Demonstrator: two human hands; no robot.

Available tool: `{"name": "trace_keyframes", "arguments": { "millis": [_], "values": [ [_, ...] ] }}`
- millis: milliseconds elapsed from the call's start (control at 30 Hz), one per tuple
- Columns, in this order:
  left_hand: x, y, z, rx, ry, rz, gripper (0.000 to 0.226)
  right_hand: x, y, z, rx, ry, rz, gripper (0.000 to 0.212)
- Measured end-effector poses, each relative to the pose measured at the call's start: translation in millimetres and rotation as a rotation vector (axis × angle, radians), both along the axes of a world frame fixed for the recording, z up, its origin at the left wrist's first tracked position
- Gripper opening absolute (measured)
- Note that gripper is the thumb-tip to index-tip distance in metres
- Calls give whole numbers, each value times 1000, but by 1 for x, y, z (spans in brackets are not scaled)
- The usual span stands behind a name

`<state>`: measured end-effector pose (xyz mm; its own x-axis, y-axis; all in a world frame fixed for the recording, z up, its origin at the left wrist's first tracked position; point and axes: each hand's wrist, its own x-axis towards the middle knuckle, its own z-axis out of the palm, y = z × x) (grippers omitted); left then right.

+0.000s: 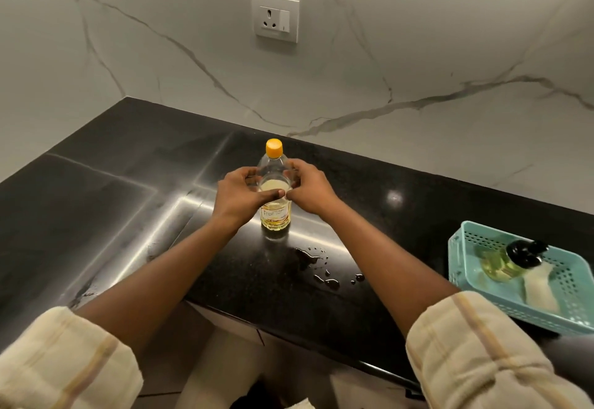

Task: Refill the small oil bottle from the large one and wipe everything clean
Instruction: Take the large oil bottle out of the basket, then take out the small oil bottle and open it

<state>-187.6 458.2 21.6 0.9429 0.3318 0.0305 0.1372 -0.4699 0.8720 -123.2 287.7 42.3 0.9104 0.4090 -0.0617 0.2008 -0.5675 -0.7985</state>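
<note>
The large clear oil bottle (275, 215) stands upright on the black counter (128, 183), with its yellow cap (274, 147) on. It is partly full of pale yellow oil. My left hand (241, 195) and my right hand (308, 190) are both wrapped around its middle, thumbs meeting at the front. The small oil bottle (508, 260), which has a black top and holds yellow oil, lies tilted in a teal basket (463, 241) at the right, beside a white cloth (541, 286).
A puddle and several drops of spilled oil (316, 264) lie on the counter in front of the large bottle and to its right. The marble wall with a socket (275, 18) rises behind. The counter's front edge runs under my forearms.
</note>
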Motion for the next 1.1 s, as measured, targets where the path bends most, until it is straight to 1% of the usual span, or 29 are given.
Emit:
{"name": "trace_keyframes", "arguments": {
  "millis": [100,167,200,267,300,400,500,567,600,667,700,767,867,967,1100],
  "values": [
    [-4,-8,0,18,2,32,89,0,-5,3,14,46,36,85],
    [-12,-15,-3,85,-27,112,95,-1,-17,7,21,82,60,94],
    [-18,-21,-5,134,-62,166,91,-2,-29,10,17,83,62,96],
    [-31,-37,-12,207,-167,253,74,-3,-61,16,3,41,39,91],
    [-37,-47,-15,208,-215,268,64,-5,-83,20,2,15,7,88],
    [-41,-89,-27,132,-280,178,47,-19,-169,30,29,-64,-193,76],
    [-28,-150,-37,94,-292,-66,46,-48,-272,30,63,-181,-523,59],
    [-18,-198,-38,17,-247,-231,41,-70,-339,23,45,-250,-758,55],
    [-13,-222,-39,-27,-225,-295,38,-79,-368,17,36,-264,-859,56],
    [-3,-270,-39,-116,-182,-394,32,-90,-412,2,34,-223,-983,66],
    [2,-294,-40,-153,-147,-437,30,-91,-429,-6,35,-174,-1005,71],
    [15,-339,-43,-191,-50,-519,26,-87,-451,-26,3,-77,-975,79],
    [34,-395,-42,-178,98,-576,28,-75,-461,-52,-99,12,-852,80],
    [50,-438,-41,-133,233,-598,36,-60,-465,-73,-150,44,-760,74],
    [59,-471,-45,-196,433,-642,44,-43,-470,-92,-175,70,-729,81]
  ]
}}
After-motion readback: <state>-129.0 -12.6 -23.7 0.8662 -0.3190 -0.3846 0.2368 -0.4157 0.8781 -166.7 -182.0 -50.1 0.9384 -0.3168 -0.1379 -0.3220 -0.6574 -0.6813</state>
